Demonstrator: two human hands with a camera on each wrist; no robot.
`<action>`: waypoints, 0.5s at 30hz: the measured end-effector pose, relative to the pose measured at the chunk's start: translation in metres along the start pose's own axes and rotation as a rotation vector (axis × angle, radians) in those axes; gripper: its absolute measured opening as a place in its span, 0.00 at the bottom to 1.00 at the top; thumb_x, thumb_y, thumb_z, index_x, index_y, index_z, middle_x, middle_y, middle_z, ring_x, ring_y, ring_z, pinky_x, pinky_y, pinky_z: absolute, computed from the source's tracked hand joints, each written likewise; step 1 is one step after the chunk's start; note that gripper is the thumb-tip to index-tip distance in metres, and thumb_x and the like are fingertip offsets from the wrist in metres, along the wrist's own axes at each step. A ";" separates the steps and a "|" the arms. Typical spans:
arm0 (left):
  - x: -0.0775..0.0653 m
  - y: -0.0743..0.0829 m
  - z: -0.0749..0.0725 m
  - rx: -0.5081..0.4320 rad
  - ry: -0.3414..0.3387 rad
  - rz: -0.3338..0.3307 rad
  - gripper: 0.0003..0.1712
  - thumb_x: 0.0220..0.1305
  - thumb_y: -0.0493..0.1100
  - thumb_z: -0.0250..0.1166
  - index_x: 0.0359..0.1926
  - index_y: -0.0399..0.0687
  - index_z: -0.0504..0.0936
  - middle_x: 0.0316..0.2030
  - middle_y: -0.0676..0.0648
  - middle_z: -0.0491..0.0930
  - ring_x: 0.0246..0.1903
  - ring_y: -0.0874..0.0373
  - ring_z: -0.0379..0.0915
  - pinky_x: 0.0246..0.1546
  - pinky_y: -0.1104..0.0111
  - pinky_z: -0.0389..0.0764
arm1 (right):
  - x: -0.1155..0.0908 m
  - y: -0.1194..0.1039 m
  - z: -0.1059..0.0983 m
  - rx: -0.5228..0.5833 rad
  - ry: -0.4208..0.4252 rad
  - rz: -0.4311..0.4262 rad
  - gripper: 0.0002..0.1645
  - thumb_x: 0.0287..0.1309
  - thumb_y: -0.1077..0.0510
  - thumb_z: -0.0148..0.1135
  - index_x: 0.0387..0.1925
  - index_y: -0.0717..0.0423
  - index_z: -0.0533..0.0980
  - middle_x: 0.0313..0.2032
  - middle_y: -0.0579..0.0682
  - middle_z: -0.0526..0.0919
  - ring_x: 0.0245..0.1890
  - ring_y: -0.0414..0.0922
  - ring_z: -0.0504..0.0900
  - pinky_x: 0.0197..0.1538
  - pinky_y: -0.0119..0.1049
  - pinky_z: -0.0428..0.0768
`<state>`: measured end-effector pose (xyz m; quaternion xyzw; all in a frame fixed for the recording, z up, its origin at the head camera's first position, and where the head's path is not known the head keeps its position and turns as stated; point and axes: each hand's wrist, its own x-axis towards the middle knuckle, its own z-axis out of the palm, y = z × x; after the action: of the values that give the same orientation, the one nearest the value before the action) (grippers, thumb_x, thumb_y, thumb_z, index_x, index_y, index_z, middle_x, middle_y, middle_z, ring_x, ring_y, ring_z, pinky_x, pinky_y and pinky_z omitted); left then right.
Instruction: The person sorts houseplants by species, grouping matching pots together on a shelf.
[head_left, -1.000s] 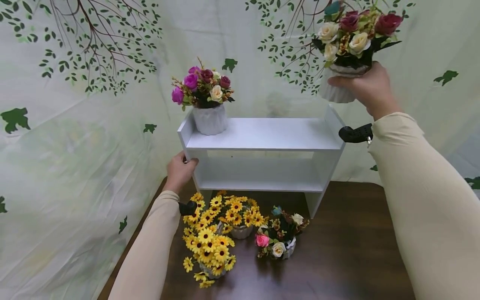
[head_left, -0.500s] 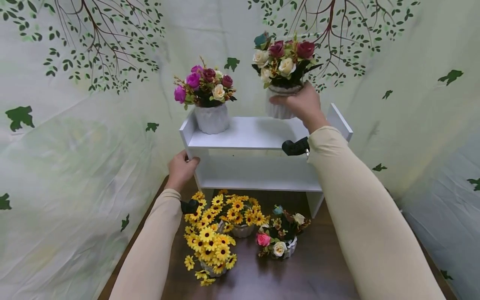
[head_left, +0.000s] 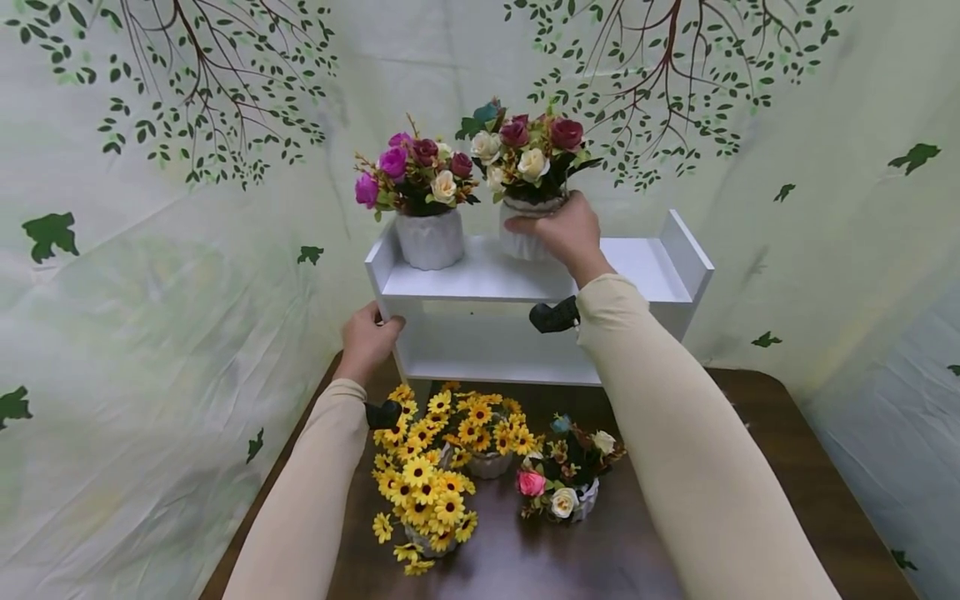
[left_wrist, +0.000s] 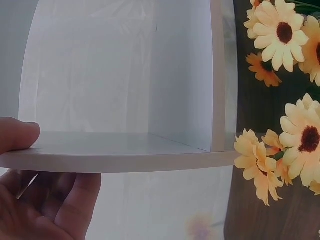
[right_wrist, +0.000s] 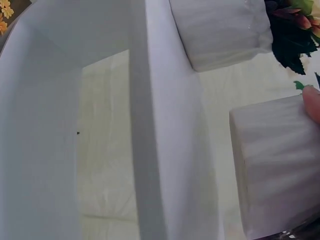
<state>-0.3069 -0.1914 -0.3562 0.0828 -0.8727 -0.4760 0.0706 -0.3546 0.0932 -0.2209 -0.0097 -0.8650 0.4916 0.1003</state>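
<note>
My right hand (head_left: 562,233) grips a white flowerpot (right_wrist: 275,165) of artificial cream and dark red roses (head_left: 532,162) around its side. The pot hangs upright close over the top board of a white two-tier shelf (head_left: 615,267); a gap shows under its base in the right wrist view. Left of it, a second white pot (head_left: 429,240) with purple, dark red and cream roses stands on that board. My left hand (head_left: 367,340) pinches the shelf's left side panel (left_wrist: 120,162), thumb on the inner face and fingers on the outer.
In front of the shelf, on the dark wooden table (head_left: 525,567), stand pots of yellow daisies (head_left: 427,492) and a small pot of mixed roses (head_left: 566,479). A leaf-printed curtain (head_left: 187,292) hangs behind and to the left.
My right hand has carried the rose pot leftward and down, from beyond the shelf's right end to beside the other pot. The left hand keeps its grip on the side panel.
</note>
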 end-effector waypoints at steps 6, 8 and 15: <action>-0.002 0.000 0.000 -0.009 0.004 0.003 0.31 0.68 0.46 0.54 0.71 0.44 0.68 0.68 0.39 0.71 0.63 0.39 0.72 0.62 0.44 0.75 | -0.001 0.004 0.004 -0.015 0.008 -0.015 0.57 0.39 0.43 0.79 0.68 0.60 0.63 0.65 0.57 0.74 0.66 0.52 0.73 0.71 0.43 0.68; -0.002 0.000 0.000 -0.008 0.006 0.001 0.31 0.69 0.46 0.54 0.71 0.44 0.68 0.68 0.39 0.71 0.63 0.39 0.72 0.62 0.44 0.75 | -0.001 0.005 0.006 -0.001 0.000 -0.026 0.57 0.39 0.44 0.80 0.68 0.59 0.64 0.65 0.56 0.75 0.66 0.52 0.73 0.72 0.43 0.68; -0.001 0.000 0.002 -0.013 0.014 0.000 0.30 0.68 0.46 0.54 0.70 0.44 0.69 0.67 0.39 0.72 0.63 0.40 0.72 0.62 0.45 0.75 | -0.001 0.008 0.015 0.103 -0.038 -0.056 0.57 0.38 0.48 0.81 0.69 0.57 0.64 0.66 0.54 0.75 0.67 0.50 0.73 0.73 0.40 0.66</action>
<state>-0.3059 -0.1898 -0.3573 0.0855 -0.8692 -0.4809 0.0774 -0.3570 0.0844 -0.2357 0.0291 -0.8402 0.5326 0.0980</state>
